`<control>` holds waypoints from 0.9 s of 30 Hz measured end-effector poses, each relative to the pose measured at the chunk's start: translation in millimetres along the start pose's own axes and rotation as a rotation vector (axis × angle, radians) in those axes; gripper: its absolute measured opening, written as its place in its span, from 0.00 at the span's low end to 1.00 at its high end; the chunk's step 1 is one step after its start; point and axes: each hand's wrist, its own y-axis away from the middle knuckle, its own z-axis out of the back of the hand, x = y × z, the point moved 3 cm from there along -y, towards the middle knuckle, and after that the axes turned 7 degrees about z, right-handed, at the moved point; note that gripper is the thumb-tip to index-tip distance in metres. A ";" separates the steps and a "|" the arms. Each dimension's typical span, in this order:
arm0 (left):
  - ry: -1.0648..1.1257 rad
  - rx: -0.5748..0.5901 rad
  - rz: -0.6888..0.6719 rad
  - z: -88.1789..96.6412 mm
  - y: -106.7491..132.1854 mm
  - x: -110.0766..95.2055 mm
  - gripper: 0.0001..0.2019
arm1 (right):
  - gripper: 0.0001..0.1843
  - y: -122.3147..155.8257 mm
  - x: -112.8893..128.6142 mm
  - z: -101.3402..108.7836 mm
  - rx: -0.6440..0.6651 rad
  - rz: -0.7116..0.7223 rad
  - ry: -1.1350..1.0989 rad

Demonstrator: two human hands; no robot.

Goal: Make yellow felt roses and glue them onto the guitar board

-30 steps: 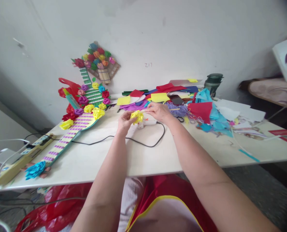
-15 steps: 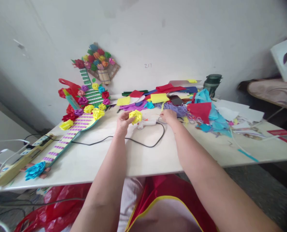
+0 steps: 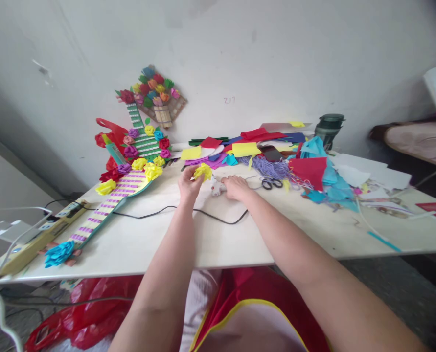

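My left hand [image 3: 188, 185] is closed on a yellow paper flower [image 3: 203, 171], held just above the white table [image 3: 210, 239]. My right hand [image 3: 236, 187] lies over a white glue gun [image 3: 215, 186] on the table, fingers wrapped on its body. The gun's black cord [image 3: 203, 212] curves across the table toward me and off to the left. The flower sits just left of the gun's tip.
A guitar-shaped craft with purple stripes and paper flowers [image 3: 115, 195] lies at left, beside a power strip [image 3: 37, 234]. Coloured paper sheets [image 3: 309, 168], purple string [image 3: 269, 167], scissors [image 3: 271, 184], a phone [image 3: 271, 153] and a dark jar [image 3: 328, 128] crowd the back right. A flower basket craft [image 3: 157, 98] hangs on the wall.
My right hand left the flower, reached right toward the string, then came back and closed on the glue gun. The left hand kept hold of the yellow flower.
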 end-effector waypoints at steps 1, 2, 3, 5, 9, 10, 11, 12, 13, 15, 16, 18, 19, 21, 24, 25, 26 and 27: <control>-0.025 -0.018 -0.017 0.3 0.7 -0.9 0.19 | 0.30 0.5 1.2 -0.6 -0.014 -0.001 0.003; -0.046 -0.033 -0.030 0.5 1.3 -1.9 0.18 | 0.28 1.2 1.3 -0.1 -0.030 -0.006 0.005; -0.067 -0.045 -0.043 0.6 1.9 -2.7 0.18 | 0.26 1.8 0.2 1.4 -0.047 -0.017 0.008; -0.108 -0.068 -0.075 0.6 2.6 -3.9 0.17 | 0.22 2.6 -5.9 6.9 -0.093 -0.073 -0.005; -0.166 -0.101 -0.166 -0.5 1.6 -2.7 0.15 | 0.14 2.5 -28.1 19.4 -0.293 -0.259 -0.224; -0.172 -0.105 -0.184 -0.9 1.1 -1.7 0.15 | 0.13 2.0 -33.4 21.3 -0.355 -0.271 -0.341; -0.174 -0.106 -0.198 -1.3 0.6 -0.6 0.15 | 0.12 1.5 -38.4 21.8 -0.398 -0.278 -0.487; -0.170 -0.107 -0.207 -1.7 0.1 0.5 0.15 | 0.11 1.1 -42.9 21.6 -0.434 -0.278 -0.659; -0.162 -0.108 -0.210 -2.0 -0.3 1.5 0.15 | 0.11 0.7 -45.9 21.3 -0.456 -0.243 -0.835; -0.138 -0.106 -0.199 -2.5 -0.9 3.2 0.15 | 0.16 1.0 -48.6 21.5 -0.466 -0.127 -1.133; -0.126 -0.103 -0.189 -2.7 -1.1 3.8 0.15 | 0.19 1.9 -48.6 22.4 -0.458 -0.058 -1.242; -0.101 -0.095 -0.172 -3.0 -1.0 4.0 0.16 | 0.23 5.2 -47.5 25.7 -0.430 0.057 -1.365; -0.090 -0.090 -0.170 -3.1 -0.8 3.7 0.16 | 0.24 7.1 -46.6 27.6 -0.410 0.094 -1.384; -0.075 -0.077 -0.176 -3.4 -0.2 2.4 0.17 | 0.25 10.5 -45.0 31.2 -0.371 0.131 -1.370; -0.074 -0.060 -0.184 -3.7 0.7 1.2 0.16 | 0.24 13.1 -44.1 34.7 -0.333 0.141 -1.318; -0.078 -0.058 -0.183 -3.7 0.7 1.3 0.16 | 0.24 13.3 -44.3 35.2 -0.326 0.141 -1.305; -0.085 -0.056 -0.181 -3.8 0.7 1.5 0.16 | 0.24 13.3 -44.7 35.4 -0.322 0.140 -1.293; -0.093 -0.053 -0.179 -3.8 0.6 1.9 0.16 | 0.23 13.3 -44.9 35.5 -0.319 0.142 -1.282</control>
